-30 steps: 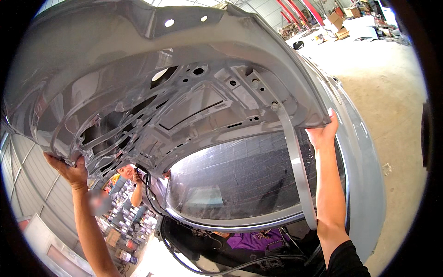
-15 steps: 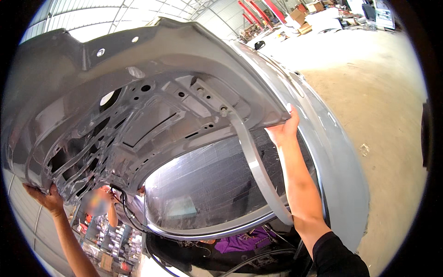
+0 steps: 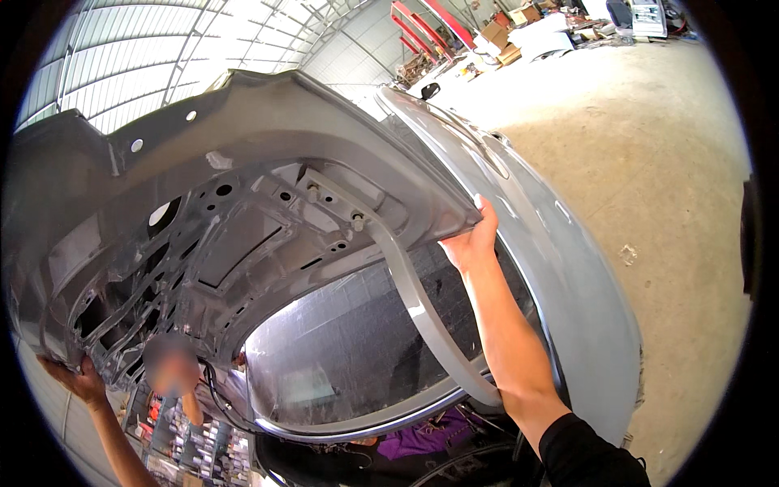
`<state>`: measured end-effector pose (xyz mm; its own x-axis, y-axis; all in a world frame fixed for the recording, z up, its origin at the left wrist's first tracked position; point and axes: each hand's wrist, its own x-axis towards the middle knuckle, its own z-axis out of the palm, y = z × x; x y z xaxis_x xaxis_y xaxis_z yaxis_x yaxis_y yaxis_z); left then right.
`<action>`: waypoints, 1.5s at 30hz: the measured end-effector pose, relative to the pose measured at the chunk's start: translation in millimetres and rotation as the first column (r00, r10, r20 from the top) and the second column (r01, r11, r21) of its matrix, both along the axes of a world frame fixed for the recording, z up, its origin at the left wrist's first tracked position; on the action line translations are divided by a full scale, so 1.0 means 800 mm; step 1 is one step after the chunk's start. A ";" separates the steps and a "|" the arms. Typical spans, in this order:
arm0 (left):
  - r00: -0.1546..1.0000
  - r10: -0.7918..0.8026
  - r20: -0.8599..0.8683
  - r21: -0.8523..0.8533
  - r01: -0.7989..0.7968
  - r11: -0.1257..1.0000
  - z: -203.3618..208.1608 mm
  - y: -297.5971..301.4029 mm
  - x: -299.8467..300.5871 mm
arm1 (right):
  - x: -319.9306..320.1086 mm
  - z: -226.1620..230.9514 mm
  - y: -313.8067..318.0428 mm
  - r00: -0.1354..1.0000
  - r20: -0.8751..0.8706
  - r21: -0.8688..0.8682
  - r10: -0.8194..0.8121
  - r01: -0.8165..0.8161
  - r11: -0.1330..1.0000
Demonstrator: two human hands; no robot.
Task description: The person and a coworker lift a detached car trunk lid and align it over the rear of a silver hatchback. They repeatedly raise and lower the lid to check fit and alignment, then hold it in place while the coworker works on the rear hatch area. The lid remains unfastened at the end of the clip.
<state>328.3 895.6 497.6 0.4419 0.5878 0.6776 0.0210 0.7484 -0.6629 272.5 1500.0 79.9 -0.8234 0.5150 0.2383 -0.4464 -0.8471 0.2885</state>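
Note:
Raised above the car's boot is a grey trunk lid [image 3: 268, 130], its bare inner side with holes and ribs turned toward me. At its right corner my right hand [image 3: 472, 237] grips the edge, thumb up and fingers bent around it. My left hand [image 3: 79, 381] holds the lid's lower left edge, its fingers partly hidden by the metal. A curved grey hinge arm [image 3: 422, 312] is bolted to the inner panel and runs down beside my right forearm. Behind the lid lies the rear window [image 3: 349, 341].
Beyond the lid at lower left stands a co-worker [image 3: 193, 402], near black cables [image 3: 213, 381] and shelves of bottles [image 3: 191, 438]. Purple cloth [image 3: 430, 434] lies in the boot. The silver car body [image 3: 560, 276] curves along the right; red lift posts [image 3: 422, 32] and boxes [image 3: 491, 39] stand far off.
In view, the lid's upper edge and my right hand have shifted left and somewhat down, along with the car. Both hands keep their hold. The co-worker's head shows slightly lower.

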 end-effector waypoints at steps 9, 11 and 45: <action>0.999 -0.028 0.029 -0.004 0.028 1.000 -0.005 0.015 0.006 | 0.003 0.004 -0.001 1.000 0.027 -0.002 -0.007 0.007 1.000; 1.000 -0.018 0.023 -0.005 0.018 1.000 -0.006 0.019 0.008 | 0.003 0.005 -0.001 0.999 0.051 -0.029 0.001 0.000 1.000; 0.985 -0.139 0.105 -0.005 0.141 0.990 -0.007 0.024 0.008 | -0.002 -0.001 0.000 1.000 0.022 -0.037 0.000 0.001 0.999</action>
